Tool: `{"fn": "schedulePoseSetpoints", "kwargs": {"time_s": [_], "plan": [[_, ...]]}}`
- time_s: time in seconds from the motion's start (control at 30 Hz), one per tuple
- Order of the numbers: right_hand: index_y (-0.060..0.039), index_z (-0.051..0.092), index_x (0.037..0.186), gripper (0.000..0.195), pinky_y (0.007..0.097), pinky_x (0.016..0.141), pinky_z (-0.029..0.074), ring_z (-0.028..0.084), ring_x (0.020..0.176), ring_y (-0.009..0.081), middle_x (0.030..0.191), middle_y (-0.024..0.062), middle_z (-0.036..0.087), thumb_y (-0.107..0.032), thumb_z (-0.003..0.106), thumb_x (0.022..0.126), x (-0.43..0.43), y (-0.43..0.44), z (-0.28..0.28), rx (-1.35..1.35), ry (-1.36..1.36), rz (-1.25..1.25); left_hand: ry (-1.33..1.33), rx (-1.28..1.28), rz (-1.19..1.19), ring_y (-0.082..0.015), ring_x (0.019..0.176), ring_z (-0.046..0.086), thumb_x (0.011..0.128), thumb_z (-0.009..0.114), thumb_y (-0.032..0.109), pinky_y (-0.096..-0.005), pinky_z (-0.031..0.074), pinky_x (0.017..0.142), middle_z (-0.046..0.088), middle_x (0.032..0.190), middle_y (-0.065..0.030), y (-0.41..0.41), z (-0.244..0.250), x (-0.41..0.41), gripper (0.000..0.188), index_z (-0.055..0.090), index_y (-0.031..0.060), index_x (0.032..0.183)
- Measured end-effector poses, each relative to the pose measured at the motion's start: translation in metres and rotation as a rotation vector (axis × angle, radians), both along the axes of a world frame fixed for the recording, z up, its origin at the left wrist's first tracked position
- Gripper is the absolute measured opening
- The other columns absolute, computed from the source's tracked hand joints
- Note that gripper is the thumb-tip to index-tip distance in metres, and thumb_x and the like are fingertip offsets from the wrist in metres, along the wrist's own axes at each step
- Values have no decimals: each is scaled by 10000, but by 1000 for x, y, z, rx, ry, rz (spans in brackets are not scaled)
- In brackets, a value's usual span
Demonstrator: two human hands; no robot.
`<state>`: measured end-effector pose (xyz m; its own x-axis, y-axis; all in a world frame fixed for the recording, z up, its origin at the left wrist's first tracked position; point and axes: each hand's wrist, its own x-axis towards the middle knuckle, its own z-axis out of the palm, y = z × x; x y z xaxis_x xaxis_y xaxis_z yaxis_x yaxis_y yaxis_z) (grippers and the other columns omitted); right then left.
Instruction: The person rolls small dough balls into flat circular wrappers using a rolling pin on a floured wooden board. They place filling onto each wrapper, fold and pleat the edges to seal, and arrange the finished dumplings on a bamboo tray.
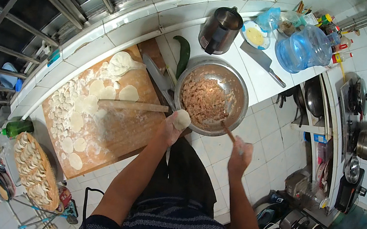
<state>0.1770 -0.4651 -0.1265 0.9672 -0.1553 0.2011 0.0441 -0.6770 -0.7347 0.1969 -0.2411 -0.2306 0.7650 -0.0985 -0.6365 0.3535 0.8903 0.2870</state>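
Note:
My left hand [170, 129] holds a round dough wrapper [181, 120] at the near left rim of a steel bowl [242, 89]. Minced filling [204, 99] lies in the bowl. My right hand [241, 155] grips a wooden utensil [228, 132], its far end in the bowl. Left of the bowl, a floured wooden board [129, 131] bears a rolling pin [134, 106], several flat wrappers [129, 93], many small dough pieces [60, 108] and a floury dough mass [122, 63]. A large knife [157, 77] lies between board and bowl.
A green cucumber-like vegetable [183, 56] and a dark kettle [220, 29] stand behind. Farther right are a cleaver [263, 63], a plate with yellow contents [255, 35] and a blue water jug [303, 49]. Filled dumplings [32, 169] cover an oval tray at lower left.

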Motion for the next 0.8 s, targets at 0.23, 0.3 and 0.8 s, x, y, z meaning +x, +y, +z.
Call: {"fn": "schedulePoseSetpoints", "kwargs": {"time_s": [0.23,0.3,0.8], "plan": [[-26,639,979,162,312,673,447,554,755,220,815,112,567,-52,591,827,11,40,-15,196,22,-41,-39,4,13,-229,1048,541,945,427,296,-351,429,924,546,1148,-110,-3,-5,-1,408,460,-21,1198],[-21,633,972,149,301,680,452,558,754,212,819,104,575,-45,579,835,28,1,-25,186,-127,-33,-10,-1,16,-227,1048,541,947,423,288,-353,431,926,546,1146,-109,-3,-2,0,399,459,-20,1198],[24,608,962,145,288,768,482,587,845,150,901,105,620,-80,577,867,35,-36,-30,494,259,-82,-27,24,27,-237,1057,533,955,395,256,-357,427,930,543,1143,-116,-4,-1,0,380,456,-33,1194]]}}
